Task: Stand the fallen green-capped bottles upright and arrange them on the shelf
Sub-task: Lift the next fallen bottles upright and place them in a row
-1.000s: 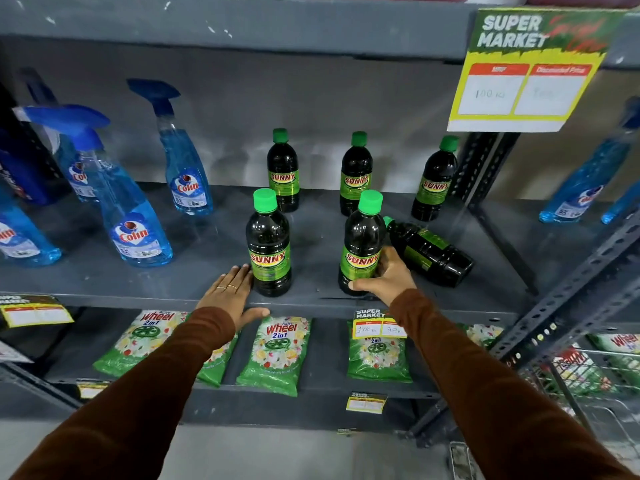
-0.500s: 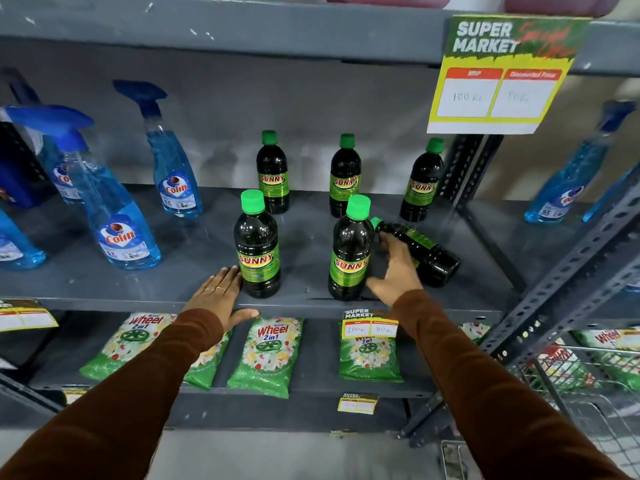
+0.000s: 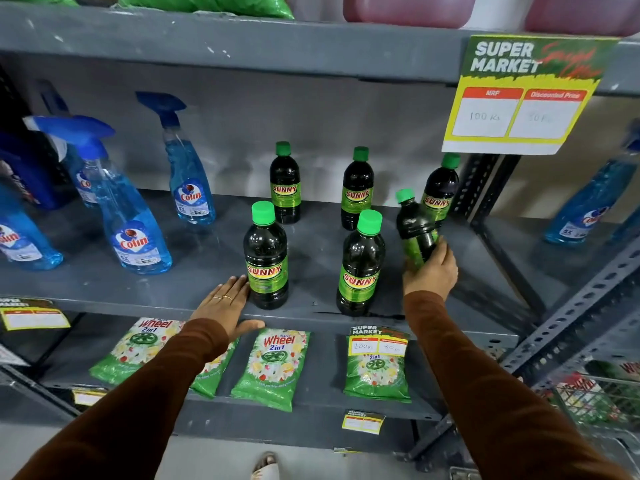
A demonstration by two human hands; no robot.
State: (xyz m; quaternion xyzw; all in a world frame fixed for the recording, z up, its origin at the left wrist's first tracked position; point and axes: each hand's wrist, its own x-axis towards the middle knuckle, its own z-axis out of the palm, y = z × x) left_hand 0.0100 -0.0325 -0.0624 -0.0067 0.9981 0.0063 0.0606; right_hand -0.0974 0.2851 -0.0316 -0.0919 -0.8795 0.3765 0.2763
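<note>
Dark green-capped SUNNY bottles stand on the grey shelf (image 3: 138,285). Three are upright in a back row: back-left bottle (image 3: 284,183), back-middle bottle (image 3: 357,188), back-right bottle (image 3: 441,188). Two stand in front: front-left bottle (image 3: 266,256) and front-middle bottle (image 3: 360,265). My right hand (image 3: 431,271) grips the lower body of a sixth bottle (image 3: 414,226), lifted off the shelf and tilted slightly left, cap up. My left hand (image 3: 227,303) lies flat and open on the shelf's front edge, fingertips beside the front-left bottle.
Blue Colin spray bottles (image 3: 133,230) fill the shelf's left side, and another spray bottle (image 3: 585,202) stands at the right. A price sign (image 3: 519,98) hangs from the upper shelf. Green Wheel packets (image 3: 273,365) lie on the lower shelf. A slotted metal upright (image 3: 571,306) rises at the right.
My right hand left the front-middle bottle, reached right to the fallen bottle, gripped it and raised it nearly upright. My left hand stayed on the shelf edge.
</note>
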